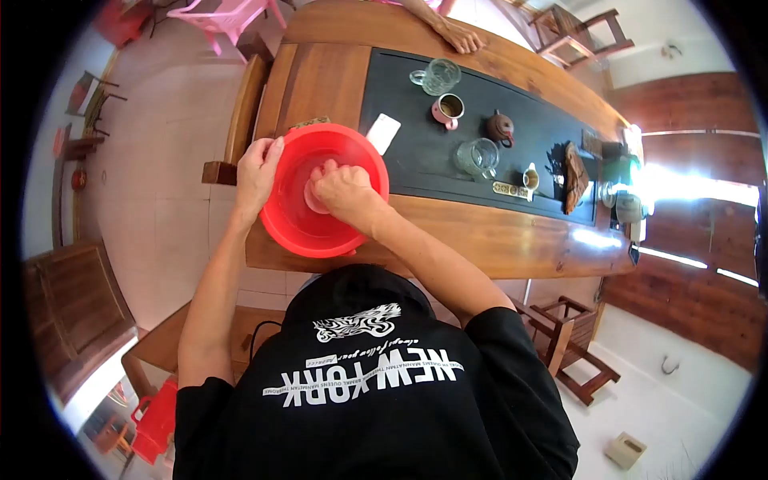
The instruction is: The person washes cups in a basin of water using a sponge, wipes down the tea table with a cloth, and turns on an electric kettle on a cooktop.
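Left hand (260, 166) gripped red basin (280, 220) rim at desk (480, 228) edge; right hand (346, 192)'s grip looked closed on pinkish item (314, 198) inside basin. Firm rim hold, low gentle strokes seemed best against tipping.

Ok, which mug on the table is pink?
The small pink mug, standing between the far glass mug and the near glass mug; its wall is pink, while theirs are clear.

round red basin (320, 240), glossy, open side up, at one end of the wooden table (480, 232), by the wearer's edge, small pale-pink item (314, 202) inside, rounded edge showing, rest under right hand (344, 194), can't make out its full shape from here
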The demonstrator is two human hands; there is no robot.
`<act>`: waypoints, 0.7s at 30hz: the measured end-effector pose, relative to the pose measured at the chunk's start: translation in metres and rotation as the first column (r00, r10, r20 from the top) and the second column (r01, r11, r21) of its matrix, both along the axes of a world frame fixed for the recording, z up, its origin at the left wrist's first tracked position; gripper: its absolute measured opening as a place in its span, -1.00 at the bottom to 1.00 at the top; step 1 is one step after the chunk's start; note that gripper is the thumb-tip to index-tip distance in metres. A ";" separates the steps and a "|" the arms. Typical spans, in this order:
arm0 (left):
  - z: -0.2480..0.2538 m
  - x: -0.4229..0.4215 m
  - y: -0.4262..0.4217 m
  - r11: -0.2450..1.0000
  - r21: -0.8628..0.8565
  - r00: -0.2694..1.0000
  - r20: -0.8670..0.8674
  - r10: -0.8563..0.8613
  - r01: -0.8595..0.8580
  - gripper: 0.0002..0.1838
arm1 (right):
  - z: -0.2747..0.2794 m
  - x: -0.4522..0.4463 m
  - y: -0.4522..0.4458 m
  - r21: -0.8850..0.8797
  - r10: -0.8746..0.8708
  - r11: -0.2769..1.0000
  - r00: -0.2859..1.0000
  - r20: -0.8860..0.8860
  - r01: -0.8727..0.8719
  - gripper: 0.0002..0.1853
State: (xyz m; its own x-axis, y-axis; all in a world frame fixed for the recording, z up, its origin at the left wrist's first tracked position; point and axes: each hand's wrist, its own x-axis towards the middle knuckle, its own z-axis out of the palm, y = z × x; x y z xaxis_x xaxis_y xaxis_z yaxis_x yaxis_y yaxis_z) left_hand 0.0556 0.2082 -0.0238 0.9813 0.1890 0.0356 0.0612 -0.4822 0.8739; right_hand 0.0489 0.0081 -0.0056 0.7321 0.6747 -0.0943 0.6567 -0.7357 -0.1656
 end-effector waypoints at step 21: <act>0.011 -0.001 -0.009 0.986 0.137 0.983 -0.147 0.113 -0.093 -0.49 | -0.085 0.039 -0.214 0.401 -0.130 0.084 0.409 -0.903 0.912 -0.27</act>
State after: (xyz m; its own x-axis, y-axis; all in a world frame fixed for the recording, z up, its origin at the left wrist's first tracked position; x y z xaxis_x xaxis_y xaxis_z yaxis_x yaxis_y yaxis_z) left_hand 0.0549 0.1988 -0.0127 0.9525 0.2930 -0.0837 0.2452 -0.5741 0.7812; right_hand 0.0874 -0.2057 -0.0909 0.9124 0.0549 -0.4056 -0.4070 0.0167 -0.9133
